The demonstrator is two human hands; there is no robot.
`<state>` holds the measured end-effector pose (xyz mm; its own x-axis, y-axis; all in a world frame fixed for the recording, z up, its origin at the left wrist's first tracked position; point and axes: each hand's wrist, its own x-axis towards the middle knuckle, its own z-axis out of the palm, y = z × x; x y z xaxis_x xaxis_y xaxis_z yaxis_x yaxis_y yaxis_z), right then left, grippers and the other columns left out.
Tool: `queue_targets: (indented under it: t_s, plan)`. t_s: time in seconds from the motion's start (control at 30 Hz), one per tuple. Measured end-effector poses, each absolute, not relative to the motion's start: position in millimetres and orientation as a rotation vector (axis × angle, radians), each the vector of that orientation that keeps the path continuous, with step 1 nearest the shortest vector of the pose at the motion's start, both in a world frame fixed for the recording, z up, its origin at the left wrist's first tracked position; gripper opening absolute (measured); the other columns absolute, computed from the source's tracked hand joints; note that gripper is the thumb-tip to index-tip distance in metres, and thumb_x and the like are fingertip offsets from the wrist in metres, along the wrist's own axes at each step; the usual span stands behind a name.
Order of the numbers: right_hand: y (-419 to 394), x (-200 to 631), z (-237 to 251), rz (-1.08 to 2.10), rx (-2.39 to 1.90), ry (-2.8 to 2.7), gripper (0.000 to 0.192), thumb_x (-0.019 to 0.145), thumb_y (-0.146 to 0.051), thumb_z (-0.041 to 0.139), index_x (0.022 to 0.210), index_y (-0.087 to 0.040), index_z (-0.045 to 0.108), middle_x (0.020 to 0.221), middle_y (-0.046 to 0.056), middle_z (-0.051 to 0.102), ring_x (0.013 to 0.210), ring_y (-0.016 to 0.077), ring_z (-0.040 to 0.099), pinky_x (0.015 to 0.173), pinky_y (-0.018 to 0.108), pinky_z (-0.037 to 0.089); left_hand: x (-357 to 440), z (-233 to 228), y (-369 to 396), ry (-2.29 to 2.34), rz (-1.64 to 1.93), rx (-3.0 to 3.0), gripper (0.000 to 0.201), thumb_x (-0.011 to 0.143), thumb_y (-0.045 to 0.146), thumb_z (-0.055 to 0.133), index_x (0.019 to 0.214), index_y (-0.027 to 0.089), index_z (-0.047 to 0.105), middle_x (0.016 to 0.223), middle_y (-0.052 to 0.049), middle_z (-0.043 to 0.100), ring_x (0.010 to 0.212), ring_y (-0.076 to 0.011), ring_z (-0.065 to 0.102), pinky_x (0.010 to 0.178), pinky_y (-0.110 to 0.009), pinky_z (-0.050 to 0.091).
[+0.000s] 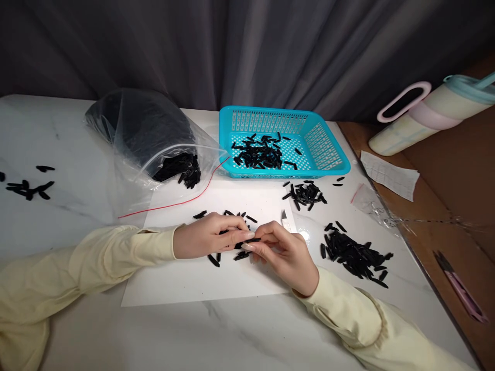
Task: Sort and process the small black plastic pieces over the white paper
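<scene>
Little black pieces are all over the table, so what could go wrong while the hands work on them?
The right hand seems to hold a small blade while both hands pinch one black piece; the blade could nick the left hand close by. The loose pile beside the right sleeve might get swept about. The open plastic bag could spill more pieces onto the white sheet.

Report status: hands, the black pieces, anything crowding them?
Left hand and right hand pinch one small black piece together over the white sheet. Loose black pieces under the fingers. Small blade just behind the right hand.
</scene>
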<state>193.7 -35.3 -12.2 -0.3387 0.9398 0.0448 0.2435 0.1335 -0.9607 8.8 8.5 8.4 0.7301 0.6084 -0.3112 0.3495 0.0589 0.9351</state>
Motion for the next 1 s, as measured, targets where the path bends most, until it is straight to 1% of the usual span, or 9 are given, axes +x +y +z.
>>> queue_targets:
  t_s: [0.13, 0.3, 0.5, 0.73, 0.8, 0.9, 1.0]
  plan:
    - [-36, 194, -12, 1.201, -1.147, -1.667, 0.016, 0.081, -0.028, 0.063, 0.075, -0.021, 0.049, 0.054, -0.004, 0.06, 0.042, 0.0082, 0.055, 0.045, 0.017, 0.047, 8, 7, 8, 0.765, 0.236, 1.497, 0.028, 0.088, 0.04, 0.041, 0.079, 0.015, 0.05, 0.049, 0.009, 0.033, 0.045, -0.006, 0.027, 0.044, -0.02, 0.024]
    - [-38, 194, -12, 1.143, -1.139, -1.681, 0.016, 0.08, -0.026, 0.064, 0.074, -0.02, 0.051, 0.055, -0.003, 0.063, 0.041, 0.0079, 0.056, 0.044, 0.016, 0.046, 9, 8, 7, 0.757, 0.242, 1.465, 0.026, 0.088, 0.037, 0.04, 0.075, 0.016, 0.047, 0.05, 0.008, 0.035, 0.046, -0.0059, 0.028, 0.045, -0.02, 0.024]
    - [-38, 195, -11, 1.109, -1.136, -1.7, 0.018, 0.08, -0.032, 0.064, 0.075, -0.02, 0.052, 0.059, -0.001, 0.066, 0.041, 0.0084, 0.055, 0.043, 0.018, 0.047, 9, 10, 6, 0.772, 0.219, 1.414, 0.026, 0.089, 0.036, 0.039, 0.074, 0.016, 0.045, 0.047, 0.01, 0.029, 0.045, -0.006, 0.026, 0.044, -0.02, 0.023]
    - [-39, 193, -10, 1.075, -1.197, -1.726, 0.013, 0.083, -0.031, 0.06, 0.077, -0.021, 0.055, 0.057, -0.001, 0.065, 0.044, 0.0113, 0.058, 0.044, 0.021, 0.049, 8, 9, 7, 0.777, 0.228, 1.433, 0.028, 0.09, 0.038, 0.039, 0.075, 0.016, 0.046, 0.048, 0.009, 0.034, 0.044, -0.0054, 0.026, 0.043, -0.02, 0.024]
    - [-39, 195, -9, 0.955, -1.194, -1.789, 0.01, 0.084, -0.029, 0.06, 0.078, -0.021, 0.056, 0.056, -0.001, 0.065, 0.044, 0.0115, 0.058, 0.044, 0.022, 0.049, 8, 9, 7, 0.771, 0.251, 1.404, 0.028, 0.09, 0.038, 0.04, 0.076, 0.015, 0.048, 0.047, 0.009, 0.035, 0.042, -0.0048, 0.025, 0.041, -0.019, 0.023]
    - [-32, 204, -2, 0.683, -1.178, -1.87, 0.006, 0.084, -0.024, 0.061, 0.079, -0.021, 0.058, 0.058, -0.001, 0.066, 0.043, 0.0108, 0.058, 0.045, 0.022, 0.047, 7, 9, 9, 0.749, 0.289, 1.32, 0.027, 0.09, 0.038, 0.041, 0.083, 0.014, 0.051, 0.044, 0.01, 0.035, 0.036, -0.0037, 0.024, 0.036, -0.018, 0.022]
    - [-9, 216, 12, 0.415, -1.227, -1.909, 0.006, 0.083, -0.024, 0.062, 0.079, -0.02, 0.059, 0.059, -0.001, 0.066, 0.046, 0.0111, 0.06, 0.048, 0.022, 0.046, 7, 7, 10, 0.726, 0.326, 1.251, 0.026, 0.088, 0.04, 0.044, 0.091, 0.015, 0.049, 0.042, 0.012, 0.033, 0.033, -0.0038, 0.023, 0.033, -0.017, 0.019]
